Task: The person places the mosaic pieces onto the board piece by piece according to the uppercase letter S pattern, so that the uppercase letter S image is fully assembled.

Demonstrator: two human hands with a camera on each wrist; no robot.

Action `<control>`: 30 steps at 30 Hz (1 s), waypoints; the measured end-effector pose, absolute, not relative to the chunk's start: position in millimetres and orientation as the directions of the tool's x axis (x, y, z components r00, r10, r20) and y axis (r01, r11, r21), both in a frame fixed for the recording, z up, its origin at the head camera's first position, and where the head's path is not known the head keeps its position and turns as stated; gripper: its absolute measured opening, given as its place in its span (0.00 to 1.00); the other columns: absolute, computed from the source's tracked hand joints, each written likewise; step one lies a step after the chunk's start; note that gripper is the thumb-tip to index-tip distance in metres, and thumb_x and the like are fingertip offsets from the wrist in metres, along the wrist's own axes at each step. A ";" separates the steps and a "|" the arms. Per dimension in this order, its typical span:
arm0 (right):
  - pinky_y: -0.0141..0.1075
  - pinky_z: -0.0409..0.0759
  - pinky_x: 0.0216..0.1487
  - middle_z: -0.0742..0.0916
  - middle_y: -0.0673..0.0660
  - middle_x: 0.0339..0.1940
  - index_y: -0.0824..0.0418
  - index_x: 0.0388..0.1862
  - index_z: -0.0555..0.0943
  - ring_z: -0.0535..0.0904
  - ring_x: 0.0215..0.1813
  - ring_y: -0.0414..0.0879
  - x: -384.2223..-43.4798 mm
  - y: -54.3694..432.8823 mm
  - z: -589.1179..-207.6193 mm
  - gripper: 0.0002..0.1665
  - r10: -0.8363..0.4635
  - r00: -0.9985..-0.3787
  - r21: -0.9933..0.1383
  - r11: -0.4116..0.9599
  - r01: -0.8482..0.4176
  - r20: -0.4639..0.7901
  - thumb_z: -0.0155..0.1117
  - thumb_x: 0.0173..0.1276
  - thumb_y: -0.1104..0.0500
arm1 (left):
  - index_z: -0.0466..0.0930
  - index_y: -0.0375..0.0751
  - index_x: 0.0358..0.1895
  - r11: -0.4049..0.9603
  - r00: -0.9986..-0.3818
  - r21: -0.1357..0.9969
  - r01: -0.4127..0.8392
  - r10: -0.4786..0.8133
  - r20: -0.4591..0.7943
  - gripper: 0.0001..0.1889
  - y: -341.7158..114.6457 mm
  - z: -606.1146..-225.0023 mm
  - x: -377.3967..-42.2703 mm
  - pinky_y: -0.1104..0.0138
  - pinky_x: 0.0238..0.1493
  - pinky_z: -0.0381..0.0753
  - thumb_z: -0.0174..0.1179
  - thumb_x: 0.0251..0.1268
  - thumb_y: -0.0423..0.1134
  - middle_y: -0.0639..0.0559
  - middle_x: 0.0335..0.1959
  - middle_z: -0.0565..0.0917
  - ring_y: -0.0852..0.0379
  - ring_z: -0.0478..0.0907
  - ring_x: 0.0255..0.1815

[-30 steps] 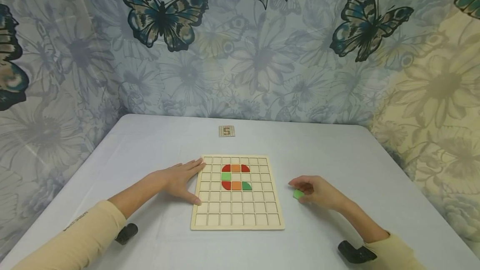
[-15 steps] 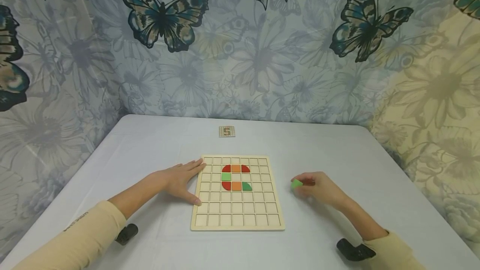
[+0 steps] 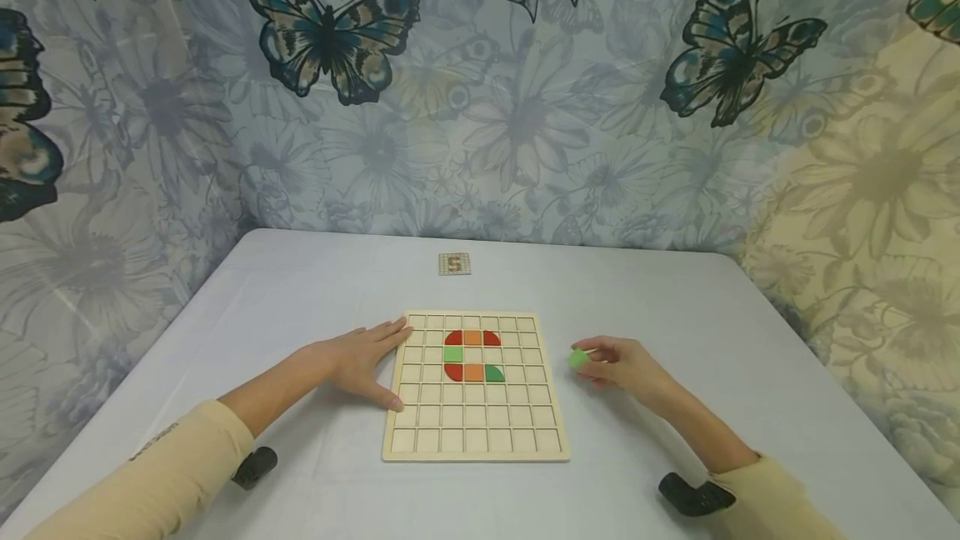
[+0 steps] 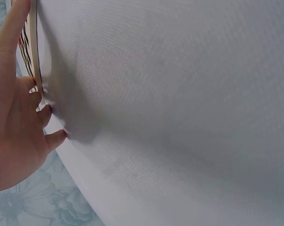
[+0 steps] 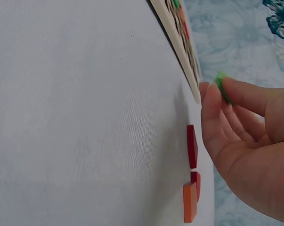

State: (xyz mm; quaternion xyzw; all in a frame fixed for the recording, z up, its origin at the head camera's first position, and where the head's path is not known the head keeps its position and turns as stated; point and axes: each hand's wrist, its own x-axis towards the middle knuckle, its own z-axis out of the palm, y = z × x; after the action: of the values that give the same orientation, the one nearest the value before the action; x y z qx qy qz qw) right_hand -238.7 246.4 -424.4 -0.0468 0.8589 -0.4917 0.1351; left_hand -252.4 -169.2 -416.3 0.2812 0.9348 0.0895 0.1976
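Observation:
A wooden grid board lies on the white table. In several of its middle squares sit coloured tiles: red rounded ones, orange squares, a light green square and a dark green rounded one. My left hand rests with spread fingers along the board's left edge, fingertips and thumb on its border. Off the board's right side, my right hand pinches a light green tile between thumb and fingers. The right wrist view shows this green tile at the fingertips, raised over the table.
A small card with an S pattern on a grid lies behind the board. In the right wrist view, red tiles and an orange tile lie on the table near the right hand. A butterfly-print cloth hangs behind the table.
My right hand has lifted the green tile a little away from the near side and shifted left toward the board, turning it in the fingers. The left hand and board stay put.

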 end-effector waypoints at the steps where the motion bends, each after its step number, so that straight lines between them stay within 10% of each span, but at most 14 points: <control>1: 0.36 0.81 0.39 0.84 0.56 0.40 0.67 0.54 0.79 0.81 0.37 0.46 -239.0 244.7 -424.6 0.24 -0.218 -0.958 -0.866 0.497 0.055 -0.186 0.70 0.60 0.60 | 0.44 0.40 0.77 0.826 -0.764 0.276 0.491 0.560 -0.320 0.62 -169.2 -416.2 -252.6 0.46 0.69 0.48 0.61 0.44 0.74 0.45 0.77 0.42 0.44 0.43 0.75; 30: 0.36 0.82 0.37 0.87 0.59 0.33 0.70 0.50 0.81 0.84 0.32 0.47 -233.8 183.0 -418.1 0.21 -0.345 -0.872 -0.879 0.444 0.174 -0.347 0.71 0.59 0.62 | 0.44 0.41 0.77 0.834 -0.771 0.251 0.492 0.551 -0.319 0.63 -169.0 -420.1 -255.7 0.46 0.69 0.49 0.60 0.43 0.76 0.46 0.77 0.43 0.45 0.44 0.75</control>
State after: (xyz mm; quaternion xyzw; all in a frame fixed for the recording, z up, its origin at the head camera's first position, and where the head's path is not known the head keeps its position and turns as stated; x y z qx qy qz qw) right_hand -233.8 183.0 -418.1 -0.0526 0.8130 -0.5244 0.2476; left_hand -255.7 -169.0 -420.1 0.2779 0.9379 0.0767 0.1927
